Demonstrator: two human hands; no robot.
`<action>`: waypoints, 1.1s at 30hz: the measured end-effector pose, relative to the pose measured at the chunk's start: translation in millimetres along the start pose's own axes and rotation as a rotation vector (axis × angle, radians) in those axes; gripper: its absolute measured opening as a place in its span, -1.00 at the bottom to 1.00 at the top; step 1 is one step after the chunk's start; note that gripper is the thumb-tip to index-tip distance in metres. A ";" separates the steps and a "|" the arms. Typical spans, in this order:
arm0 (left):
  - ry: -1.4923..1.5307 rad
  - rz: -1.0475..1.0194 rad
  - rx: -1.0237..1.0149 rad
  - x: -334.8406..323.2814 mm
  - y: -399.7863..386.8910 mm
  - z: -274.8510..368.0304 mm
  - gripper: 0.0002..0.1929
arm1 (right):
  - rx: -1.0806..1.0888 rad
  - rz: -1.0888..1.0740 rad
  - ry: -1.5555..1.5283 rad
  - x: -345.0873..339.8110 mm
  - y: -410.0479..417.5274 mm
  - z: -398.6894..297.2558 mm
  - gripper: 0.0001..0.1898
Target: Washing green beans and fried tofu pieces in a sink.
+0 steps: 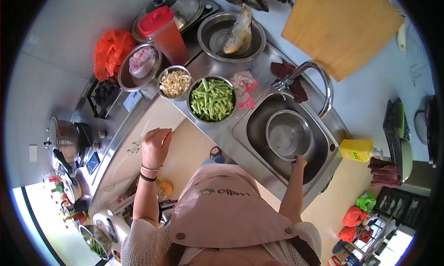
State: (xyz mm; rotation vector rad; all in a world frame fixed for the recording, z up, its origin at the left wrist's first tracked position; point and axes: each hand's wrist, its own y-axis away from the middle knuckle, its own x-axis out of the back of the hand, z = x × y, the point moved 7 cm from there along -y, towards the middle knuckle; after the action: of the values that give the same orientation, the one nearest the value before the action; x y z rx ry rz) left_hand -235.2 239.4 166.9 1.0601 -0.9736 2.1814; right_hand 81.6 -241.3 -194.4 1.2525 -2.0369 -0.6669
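My right hand [299, 162] grips the near rim of a stainless steel bowl [289, 135], which stands in the sink basin [255, 136] beneath the curved faucet [327, 89]. My left hand [158, 141] hovers over the floor left of the counter, fingers bent together, with nothing seen in it. Cut green beans [212, 99] fill a metal bowl at the counter's front edge. Beside it, a smaller metal bowl holds pale sliced pieces, perhaps mushrooms [175, 83]. A pink and white cloth [244, 87] lies between the beans and the sink.
Behind stand a metal bowl with a fish [239, 35], a red-lidded pitcher [166, 33] and a bowl with meat [142, 62]. A dark red cloth [297, 89] lies by the faucet. A yellow AXE soap bottle [355, 150] is right of the sink; a pot [66, 139] sits far left.
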 end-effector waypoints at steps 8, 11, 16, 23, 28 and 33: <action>0.066 -0.088 0.000 -9.7 0.7 -31.6 -0.93 | 1.006 0.326 0.906 -13.0 129.4 -127.2 -0.75; 0.122 -0.076 -0.084 -19.3 -8.6 -30.7 -0.93 | 1.343 0.406 0.891 -9.0 172.1 -143.0 -0.48; 0.180 -0.110 -0.160 -43.9 -30.8 -24.6 -0.92 | 1.614 0.657 1.104 16.8 249.4 -167.0 -0.44; 0.317 -0.155 -0.297 -69.8 -52.6 16.5 -0.92 | 1.811 0.990 0.856 83.6 319.1 -171.0 -0.48; 0.400 -0.207 -0.349 -79.7 -52.5 36.0 -0.93 | 1.688 0.831 0.956 75.8 304.0 -165.7 -0.44; 0.343 -0.140 -0.075 -84.0 -49.4 -8.7 -0.90 | 1.160 0.823 0.839 96.0 251.3 -146.1 -0.59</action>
State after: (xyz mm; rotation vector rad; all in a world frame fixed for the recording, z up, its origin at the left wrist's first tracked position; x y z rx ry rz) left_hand -157.5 264.5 112.9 0.6679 -0.7919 2.1022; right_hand 13.4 -236.5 104.0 0.7782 -1.8378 1.3568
